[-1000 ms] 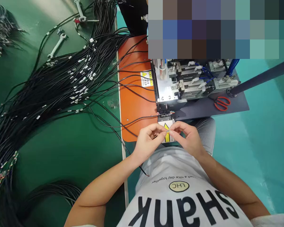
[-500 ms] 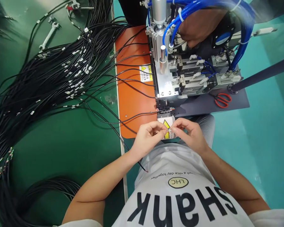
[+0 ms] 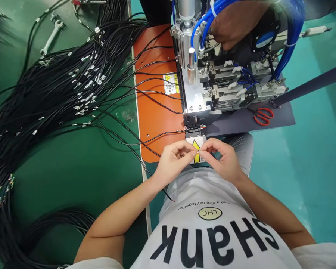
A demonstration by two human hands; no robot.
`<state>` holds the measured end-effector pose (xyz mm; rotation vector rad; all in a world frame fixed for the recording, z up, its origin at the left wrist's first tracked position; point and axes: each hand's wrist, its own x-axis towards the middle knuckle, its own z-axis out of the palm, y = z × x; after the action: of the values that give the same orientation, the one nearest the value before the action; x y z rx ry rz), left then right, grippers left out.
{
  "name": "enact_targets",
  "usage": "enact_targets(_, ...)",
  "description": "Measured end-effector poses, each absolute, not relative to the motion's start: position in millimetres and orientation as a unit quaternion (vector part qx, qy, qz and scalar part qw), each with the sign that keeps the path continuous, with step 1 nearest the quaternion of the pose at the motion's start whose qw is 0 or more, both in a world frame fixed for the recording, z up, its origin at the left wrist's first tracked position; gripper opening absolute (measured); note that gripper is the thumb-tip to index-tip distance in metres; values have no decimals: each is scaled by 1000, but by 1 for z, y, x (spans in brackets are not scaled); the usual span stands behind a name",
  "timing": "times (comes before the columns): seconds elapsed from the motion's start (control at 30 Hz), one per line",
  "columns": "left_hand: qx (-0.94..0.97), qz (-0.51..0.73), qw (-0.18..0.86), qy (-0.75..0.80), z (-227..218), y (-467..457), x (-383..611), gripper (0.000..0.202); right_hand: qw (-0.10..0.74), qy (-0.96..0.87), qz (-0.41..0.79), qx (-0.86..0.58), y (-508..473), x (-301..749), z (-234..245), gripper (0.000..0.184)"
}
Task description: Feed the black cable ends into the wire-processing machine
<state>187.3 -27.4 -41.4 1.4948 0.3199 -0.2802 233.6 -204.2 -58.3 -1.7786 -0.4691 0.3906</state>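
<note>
My left hand [image 3: 172, 162] and my right hand [image 3: 221, 160] meet in front of my chest, fingers pinched together on the end of a thin black cable [image 3: 134, 153]. The cable end between the fingertips is too small to make out clearly. Just beyond my hands is a white label with a yellow warning arrow [image 3: 196, 146] on the front of a metal machine [image 3: 201, 97]. The cable runs left from my left hand across the orange plate [image 3: 154, 112].
A large bundle of black cables with metal terminals [image 3: 58, 89] covers the green bench on the left. Red scissors [image 3: 263, 115] lie on the grey base plate. Another person's hand [image 3: 235, 22] reaches into the machine among blue hoses. A wrench [image 3: 52, 35] lies far left.
The view has shifted so the machine top and another person's hand show. My two hands stay pinched together on the cable end, moved slightly up toward the machine.
</note>
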Motion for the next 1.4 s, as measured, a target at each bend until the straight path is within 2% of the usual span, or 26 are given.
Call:
enact_targets(0.17,697,-122,698,106,-44,-28,185,13,536,-226,128,-804,-205,230,-54,9)
enact_targets(0.37,687,-147,698,139,-46,-27,186,13,602,-151,209,-756,-205,227,-59,7)
enact_targets(0.67,664,-127,723,143,-44,-27,188,15,555,-164,142,-803,-198,210,-58,9)
enact_targets(0.77,662,-134,722,150,-45,-28,187,17,549,-157,153,-806,-198,210,-60,7)
enact_targets(1.03,669,-146,710,163,-42,-28,187,17,610,-134,185,-759,-202,227,-54,3)
enact_targets(1.4,676,-135,706,162,-42,-29,188,18,643,-81,235,-724,-199,228,-57,5)
